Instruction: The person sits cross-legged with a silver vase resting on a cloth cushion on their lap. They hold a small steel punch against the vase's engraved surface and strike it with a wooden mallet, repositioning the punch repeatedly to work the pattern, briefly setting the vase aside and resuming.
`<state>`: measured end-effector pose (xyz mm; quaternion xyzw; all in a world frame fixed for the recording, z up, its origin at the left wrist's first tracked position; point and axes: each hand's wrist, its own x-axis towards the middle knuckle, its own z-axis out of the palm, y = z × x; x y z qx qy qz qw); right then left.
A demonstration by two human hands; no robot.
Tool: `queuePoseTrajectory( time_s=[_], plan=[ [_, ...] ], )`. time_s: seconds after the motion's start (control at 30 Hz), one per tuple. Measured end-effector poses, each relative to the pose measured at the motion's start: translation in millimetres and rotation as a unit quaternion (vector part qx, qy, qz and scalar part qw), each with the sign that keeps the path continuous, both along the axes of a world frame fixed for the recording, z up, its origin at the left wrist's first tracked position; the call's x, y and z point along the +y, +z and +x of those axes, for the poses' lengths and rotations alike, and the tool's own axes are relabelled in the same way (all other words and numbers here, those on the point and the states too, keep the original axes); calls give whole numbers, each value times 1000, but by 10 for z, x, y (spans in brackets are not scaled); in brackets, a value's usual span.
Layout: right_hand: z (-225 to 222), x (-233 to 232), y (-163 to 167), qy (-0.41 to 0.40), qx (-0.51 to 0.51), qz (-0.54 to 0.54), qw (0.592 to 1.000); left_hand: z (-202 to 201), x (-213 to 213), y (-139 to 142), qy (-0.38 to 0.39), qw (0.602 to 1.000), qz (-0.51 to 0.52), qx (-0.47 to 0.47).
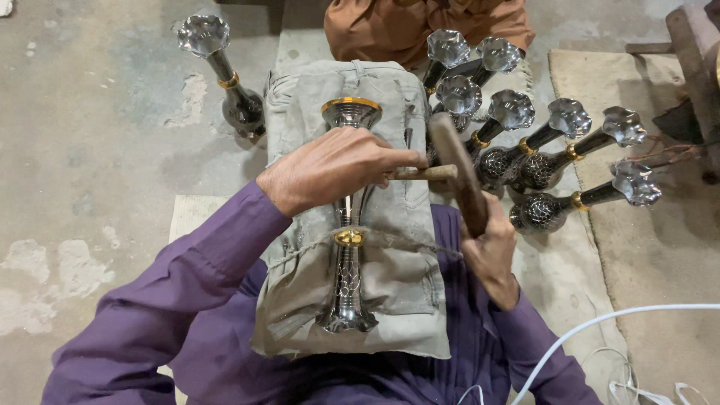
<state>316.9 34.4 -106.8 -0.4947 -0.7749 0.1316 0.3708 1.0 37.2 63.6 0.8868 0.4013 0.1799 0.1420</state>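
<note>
A shiny metal vase (349, 270) with gold bands lies lengthwise on a grey cloth pad (397, 277) over my lap. My left hand (330, 169) rests on the vase's middle and pinches a thin chisel-like rod (427, 172) that points right. My right hand (491, 251) grips a dark wooden mallet (457, 172), whose head touches the rod's end. Both my sleeves are purple.
Several finished metal vases (559, 161) with flared silver mouths lie in a cluster at the right, and one more vase (229, 82) lies at the upper left. A person in orange clothing (405, 26) sits opposite. A white cable (600, 322) crosses the mat at lower right.
</note>
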Motion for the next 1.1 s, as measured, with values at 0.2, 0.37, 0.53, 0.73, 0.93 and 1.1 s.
queuePoseTrajectory(
  time_s=[0.2,0.37,0.53,0.73,0.93,1.1],
  plan=[
    [-83,46,-26,-19,65,42,997,38,-14,64,-10,1000,-13,13],
    [-159,48,-38,49,285,50,956,45,-38,98,-20,999,14,26],
    [-170,50,54,105,333,74,934,22,-103,63,-12,997,62,34],
    [-124,100,379,73,283,33,956,-37,-164,-40,23,997,35,-59],
    [-113,183,914,60,42,121,990,-49,-313,-224,91,984,59,-139],
    [-162,230,1405,138,-3,105,985,-36,-450,-392,135,961,109,-214]
  ],
)
